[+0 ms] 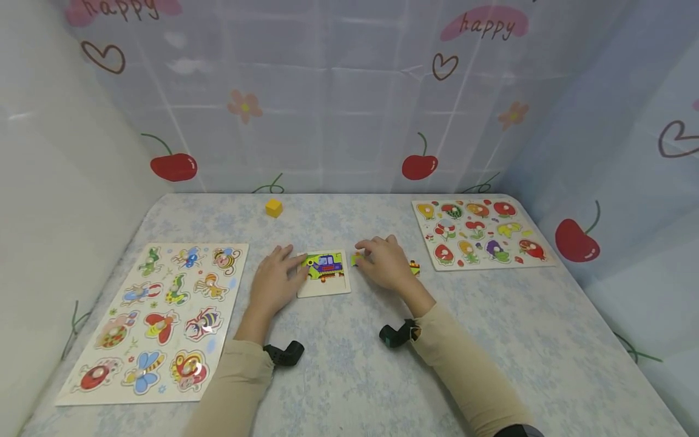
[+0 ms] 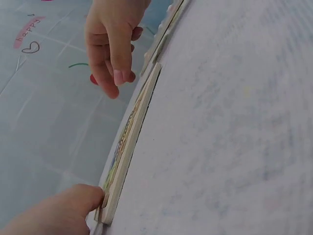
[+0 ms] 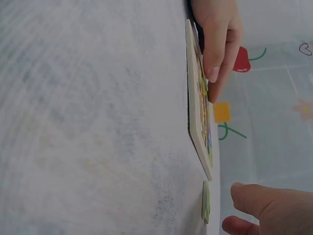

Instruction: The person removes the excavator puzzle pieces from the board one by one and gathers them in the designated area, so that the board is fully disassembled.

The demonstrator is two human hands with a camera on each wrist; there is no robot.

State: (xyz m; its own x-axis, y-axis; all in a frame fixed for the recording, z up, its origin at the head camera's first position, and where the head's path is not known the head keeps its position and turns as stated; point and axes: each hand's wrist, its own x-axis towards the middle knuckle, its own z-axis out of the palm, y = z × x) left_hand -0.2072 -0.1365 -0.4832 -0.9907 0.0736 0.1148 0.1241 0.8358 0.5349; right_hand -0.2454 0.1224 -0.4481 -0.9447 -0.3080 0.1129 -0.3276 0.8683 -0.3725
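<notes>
A small wooden puzzle board point(image 1: 322, 291) lies flat mid-table, with a purple vehicle on a green ground point(image 1: 327, 264) pictured in it; part of its lower and right area is bare wood. My left hand point(image 1: 275, 280) rests at its left side, thumb and fingers touching the board with fingers fairly straight. Just right of the board, my right hand point(image 1: 384, 262) hovers with loosely bent fingers and a gap between thumb and index. Beneath it are green loose puzzle pieces point(image 1: 415, 267), partly hidden by the hand. In the right wrist view one piece point(image 3: 206, 203) lies below the fingertips, apart from them.
A large insect peg puzzle point(image 1: 236, 305) lies at the left, and a fruit and vegetable peg puzzle point(image 1: 431, 243) at the back right. Near the back edge sits a yellow cube point(image 1: 274, 208). A printed curtain point(image 1: 349, 133) hangs behind the table.
</notes>
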